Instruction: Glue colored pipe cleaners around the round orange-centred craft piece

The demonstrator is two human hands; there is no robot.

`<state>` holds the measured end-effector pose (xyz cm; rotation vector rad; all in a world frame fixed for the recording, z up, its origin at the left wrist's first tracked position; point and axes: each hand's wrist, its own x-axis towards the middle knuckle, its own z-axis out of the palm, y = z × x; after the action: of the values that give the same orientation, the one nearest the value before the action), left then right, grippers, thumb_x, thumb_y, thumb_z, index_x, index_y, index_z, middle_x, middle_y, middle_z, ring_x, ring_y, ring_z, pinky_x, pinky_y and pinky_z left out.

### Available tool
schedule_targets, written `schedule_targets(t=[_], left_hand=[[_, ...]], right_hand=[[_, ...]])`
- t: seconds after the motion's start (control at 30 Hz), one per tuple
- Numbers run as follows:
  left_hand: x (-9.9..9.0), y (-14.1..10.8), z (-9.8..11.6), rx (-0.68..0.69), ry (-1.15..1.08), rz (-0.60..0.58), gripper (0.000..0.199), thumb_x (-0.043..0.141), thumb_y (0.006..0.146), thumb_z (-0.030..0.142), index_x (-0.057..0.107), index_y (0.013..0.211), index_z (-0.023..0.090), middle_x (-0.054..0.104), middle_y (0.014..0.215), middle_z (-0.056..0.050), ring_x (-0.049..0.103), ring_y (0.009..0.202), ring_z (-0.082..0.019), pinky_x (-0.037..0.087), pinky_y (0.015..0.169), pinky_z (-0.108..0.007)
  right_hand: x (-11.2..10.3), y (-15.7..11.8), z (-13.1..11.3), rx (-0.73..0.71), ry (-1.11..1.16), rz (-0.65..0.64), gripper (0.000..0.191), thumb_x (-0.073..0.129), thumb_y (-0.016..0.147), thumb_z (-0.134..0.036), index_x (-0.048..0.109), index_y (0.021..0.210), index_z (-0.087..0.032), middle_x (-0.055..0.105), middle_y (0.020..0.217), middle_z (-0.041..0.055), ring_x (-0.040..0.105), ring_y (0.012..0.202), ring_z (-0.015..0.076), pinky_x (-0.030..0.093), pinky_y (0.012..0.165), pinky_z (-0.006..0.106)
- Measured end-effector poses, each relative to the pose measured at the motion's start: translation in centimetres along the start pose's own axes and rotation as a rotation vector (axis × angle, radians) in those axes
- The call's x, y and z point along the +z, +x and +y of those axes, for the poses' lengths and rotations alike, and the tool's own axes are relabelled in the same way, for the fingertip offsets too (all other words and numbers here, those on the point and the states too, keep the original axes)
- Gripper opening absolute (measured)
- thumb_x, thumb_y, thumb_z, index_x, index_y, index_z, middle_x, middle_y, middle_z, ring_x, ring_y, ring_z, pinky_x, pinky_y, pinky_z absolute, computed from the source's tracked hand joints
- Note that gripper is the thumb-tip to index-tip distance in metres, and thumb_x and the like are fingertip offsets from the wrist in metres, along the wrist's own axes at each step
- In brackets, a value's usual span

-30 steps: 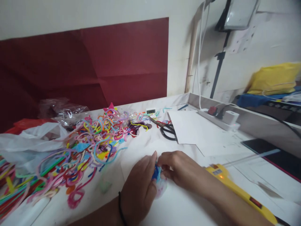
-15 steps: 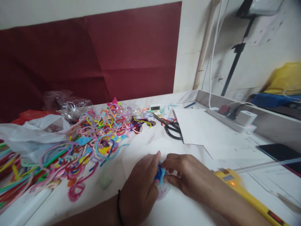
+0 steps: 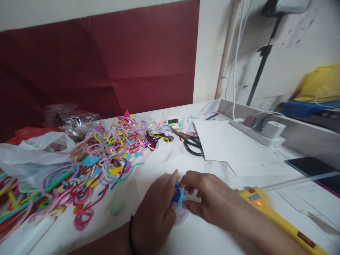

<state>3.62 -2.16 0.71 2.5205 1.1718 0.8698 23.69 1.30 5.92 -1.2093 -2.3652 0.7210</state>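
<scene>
A small blue fuzzy piece (image 3: 177,197), dark blue with a light blue edge, is between my two hands over white paper. My left hand (image 3: 156,205), with a black band at the wrist, is wrapped round its left side. From the right, my right hand (image 3: 204,193) pinches the light blue edge between thumb and fingers. A pale pinkish, see-through round part (image 3: 182,216) shows just below the blue piece. Much of the piece is hidden by my fingers.
Colourful pipe cleaners (image 3: 106,152) lie heaped at the left beside plastic bags (image 3: 34,152). Black-handled scissors (image 3: 193,147), white sheets (image 3: 215,141) and a small digital clock (image 3: 173,121) lie behind. At right are a yellow glue gun (image 3: 276,216), phone (image 3: 313,170) and power strip (image 3: 255,132).
The whole view has shifted slightly, so most things sit a little further left. Both hands keep hold of the blue piece, with only a slight change in its angle.
</scene>
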Motion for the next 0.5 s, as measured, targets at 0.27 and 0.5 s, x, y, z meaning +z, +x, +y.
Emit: schedule_targets(t=[0.27, 0.5], left_hand=[[-0.19, -0.09, -0.18, -0.003, 0.022, 0.015, 0.078, 0.038, 0.089, 0.008, 0.004, 0.155, 0.032, 0.035, 0.154, -0.007, 0.037, 0.138, -0.029, 0.035, 0.113, -0.053], [-0.12, -0.23, -0.21, -0.063, -0.024, 0.033, 0.080, 0.040, 0.086, 0.010, 0.007, 0.154, 0.035, 0.034, 0.154, -0.005, 0.037, 0.139, -0.029, 0.037, 0.111, -0.056]], right_hand=[[-0.65, -0.31, 0.76, 0.054, 0.042, -0.052, 0.027, 0.070, 0.070, -0.016, 0.069, 0.096, -0.023, 0.070, 0.091, -0.0002, 0.062, 0.073, 0.0161, 0.045, 0.063, 0.027], [-0.81, -0.24, 0.91, 0.075, 0.014, -0.021, 0.028, 0.070, 0.073, -0.018, 0.068, 0.102, -0.020, 0.071, 0.095, 0.0031, 0.062, 0.073, 0.0176, 0.047, 0.065, 0.030]])
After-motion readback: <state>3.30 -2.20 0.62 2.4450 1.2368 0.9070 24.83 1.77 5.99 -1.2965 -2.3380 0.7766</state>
